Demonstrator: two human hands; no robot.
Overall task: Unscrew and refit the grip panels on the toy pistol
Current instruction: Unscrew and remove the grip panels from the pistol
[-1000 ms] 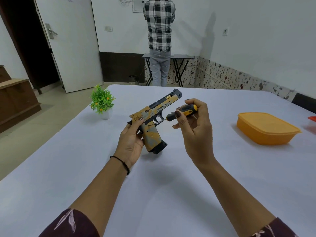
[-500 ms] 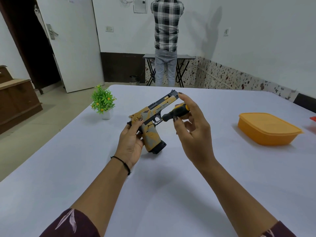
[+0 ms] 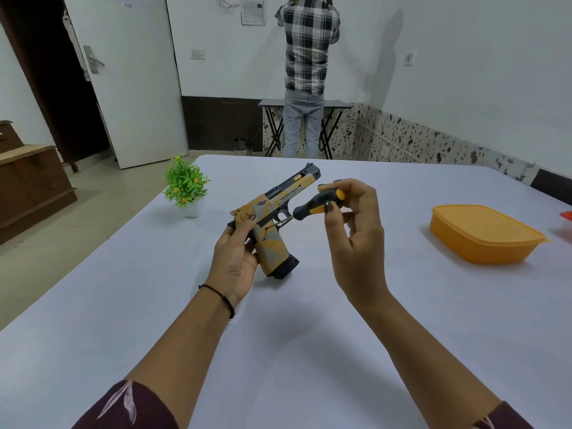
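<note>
Left hand point(image 3: 236, 258) grips the toy pistol point(image 3: 275, 219) above the bench point(image 3: 309, 351); right hand point(image 3: 356, 236) pinches the screwdriver point(image 3: 318, 203) against its grip.

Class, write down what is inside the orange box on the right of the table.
Only the orange box and its closed lid show, on the white table. The lid and opaque walls hide the inside, so any contents cannot be seen.

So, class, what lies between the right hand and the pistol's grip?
The screwdriver: the right hand pinches its handle, and its thin shaft runs across the gap to the top of the pistol grip. The head view shows it.
</note>
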